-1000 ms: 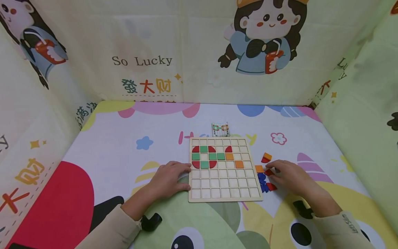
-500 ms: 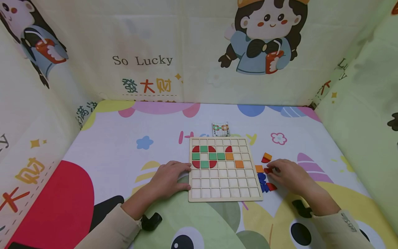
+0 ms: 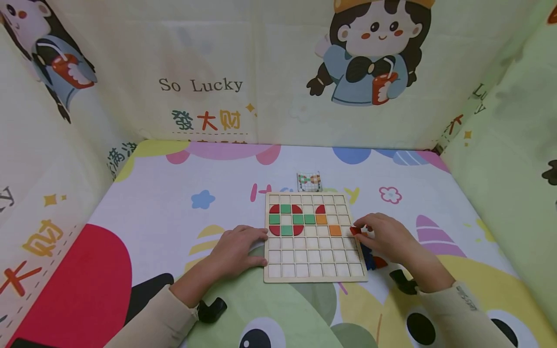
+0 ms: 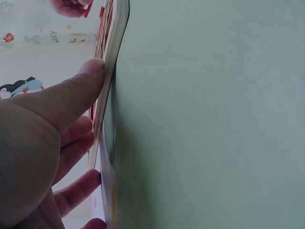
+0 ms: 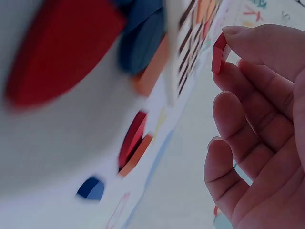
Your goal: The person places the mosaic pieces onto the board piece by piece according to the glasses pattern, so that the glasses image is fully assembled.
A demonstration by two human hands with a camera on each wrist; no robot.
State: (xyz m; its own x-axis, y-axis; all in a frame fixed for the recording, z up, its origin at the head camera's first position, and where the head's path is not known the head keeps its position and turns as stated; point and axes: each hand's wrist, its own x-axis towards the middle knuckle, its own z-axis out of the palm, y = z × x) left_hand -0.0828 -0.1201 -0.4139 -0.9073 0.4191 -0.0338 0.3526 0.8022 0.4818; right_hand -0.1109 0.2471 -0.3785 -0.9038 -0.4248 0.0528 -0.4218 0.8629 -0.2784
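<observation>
A square wooden grid board lies on the tablecloth. Red quarter-round, green square and orange square tiles fill some of its upper cells. My left hand rests at the board's left edge; in the left wrist view the thumb and fingertips touch its side. My right hand pinches a red quarter-round tile between thumb and index finger, above the board's right edge. Below that hand, blue tiles and another red tile lie beside the board.
A small pattern card lies just beyond the board's far edge. In the right wrist view a red tile, an orange tile and a blue tile lie on the cloth. Printed cloth walls enclose the table.
My right hand has picked up the red tile from beside the board and carried it left, up to the board's right edge. My left hand has stayed in place.
</observation>
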